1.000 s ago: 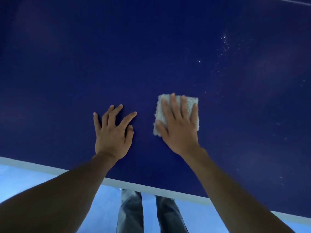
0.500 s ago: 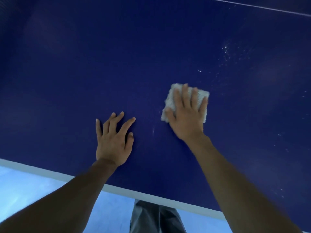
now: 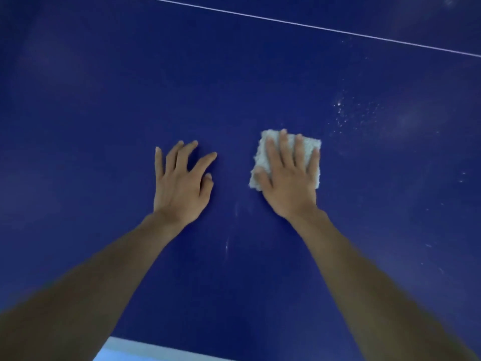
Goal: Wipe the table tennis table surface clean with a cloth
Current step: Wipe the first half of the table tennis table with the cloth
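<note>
starting at the near white edge band [image 3: 156, 350], the dark blue desk [image 3: 104, 126] is seen. the left hand [image 3: 179, 183] is laid on it, fingers spread, nothing held. just beside it, the pale fluffy square cloth [image 3: 261, 155] is pressed flat by the right hand [image 3: 289, 183], fingers straight. pale specks [image 3: 341, 105] are scattered beyond; farther, a thin white line [image 3: 286, 20] is drawn.

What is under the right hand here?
A pale cloth, pressed flat on the blue table by the right hand. Its edges show around the fingers; its middle and the table beneath are covered.
</note>
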